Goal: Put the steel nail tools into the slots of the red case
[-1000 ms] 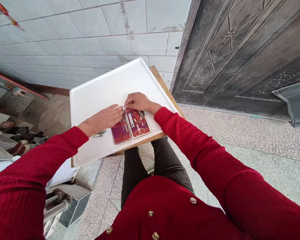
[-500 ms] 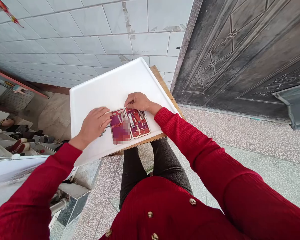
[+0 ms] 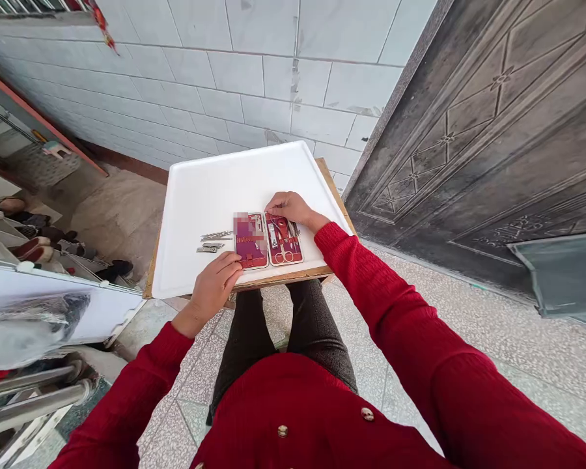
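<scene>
A manicure case (image 3: 252,250) with a dark red lining lies unfolded on a white tray (image 3: 215,185). Gold-handled scissors (image 3: 284,256), a nail clipper (image 3: 273,236) and several slim tools sit in its right half. My left hand (image 3: 215,281) rests at the case's near left corner, fingers stretched out over the edge. At the far edge near the fold, my right hand (image 3: 289,207) has thumb and fingertips closed on the case's rim; its palm hides part of the right half. Left of the case lie slim metal tools (image 3: 217,236) and another nail clipper (image 3: 209,248).
The tray sits on a wooden table (image 3: 333,189) against a tiled wall (image 3: 215,85). A dark metal door (image 3: 469,156) is at the right. Shoes (image 3: 33,250) fill a rack at the left, with metal rails (image 3: 34,397) closer to me.
My left hand has slid from the case's far left side to its near left corner, uncovering the loose tools. My right hand stays at the far edge. The camera view has shifted.
</scene>
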Tool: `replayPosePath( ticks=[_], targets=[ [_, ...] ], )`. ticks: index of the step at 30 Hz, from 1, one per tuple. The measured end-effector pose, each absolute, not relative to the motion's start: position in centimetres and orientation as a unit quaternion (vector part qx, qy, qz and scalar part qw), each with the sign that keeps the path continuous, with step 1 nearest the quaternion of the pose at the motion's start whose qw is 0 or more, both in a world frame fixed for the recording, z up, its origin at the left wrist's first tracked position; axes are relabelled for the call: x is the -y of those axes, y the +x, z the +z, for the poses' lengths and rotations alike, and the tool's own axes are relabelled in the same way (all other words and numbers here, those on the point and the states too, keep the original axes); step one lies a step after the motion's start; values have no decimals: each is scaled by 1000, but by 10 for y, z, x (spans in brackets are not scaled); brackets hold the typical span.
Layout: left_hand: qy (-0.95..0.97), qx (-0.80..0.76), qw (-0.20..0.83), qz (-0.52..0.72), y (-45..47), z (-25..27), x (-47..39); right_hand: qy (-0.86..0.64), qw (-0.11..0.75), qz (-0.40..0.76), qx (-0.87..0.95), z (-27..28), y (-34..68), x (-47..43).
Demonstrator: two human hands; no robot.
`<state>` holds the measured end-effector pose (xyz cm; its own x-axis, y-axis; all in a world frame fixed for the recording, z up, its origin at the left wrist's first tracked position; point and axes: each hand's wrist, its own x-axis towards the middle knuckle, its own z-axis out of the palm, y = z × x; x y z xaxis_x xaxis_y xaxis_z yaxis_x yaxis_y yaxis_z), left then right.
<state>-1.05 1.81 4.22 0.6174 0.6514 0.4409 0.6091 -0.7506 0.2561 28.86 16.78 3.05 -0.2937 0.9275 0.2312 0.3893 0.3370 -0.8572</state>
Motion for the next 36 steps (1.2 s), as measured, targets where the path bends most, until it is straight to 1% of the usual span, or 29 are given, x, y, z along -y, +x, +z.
replayPosePath(
  ticks=[4, 7, 9, 11, 13, 14, 17, 21, 25, 28, 32, 34, 36],
  targets=[
    [896, -352, 34, 268, -8, 38, -8, -461, 372, 360, 721, 34, 287, -162],
    [892, -354, 29, 278, -5, 34, -1, -490, 339, 332, 731, 43, 285, -155],
    [887, -358, 33, 290, -2, 32, 1, -537, 304, 279, 736, 54, 283, -147],
    [880, -364, 38, 303, 0, 31, 2, -584, 274, 201, 737, 69, 276, -137],
    [875, -368, 40, 312, 1, 31, 2, -598, 251, 138, 748, 85, 264, -124],
    [874, -368, 40, 314, 2, 31, 2, -593, 236, 130, 759, 92, 256, -117],
    [880, -357, 39, 311, 0, 32, 3, -587, 149, 145, 783, 105, 228, -98],
    [896, -326, 22, 299, -4, 30, 4, -617, 19, 109, 779, 110, 199, -90],
    [893, -322, -2, 315, -5, 23, 5, -657, -57, 92, 746, 114, 184, -95],
    [889, -322, -7, 327, -3, 19, 5, -664, -89, 81, 738, 117, 175, -99],
    [886, -325, -3, 331, -2, 15, 5, -671, -99, 75, 731, 116, 168, -107],
    [886, -328, 5, 328, -2, 15, 6, -682, -106, 106, 716, 114, 169, -113],
    [887, -329, 11, 325, -2, 15, 6, -696, -102, 165, 692, 114, 171, -117]
  ],
)
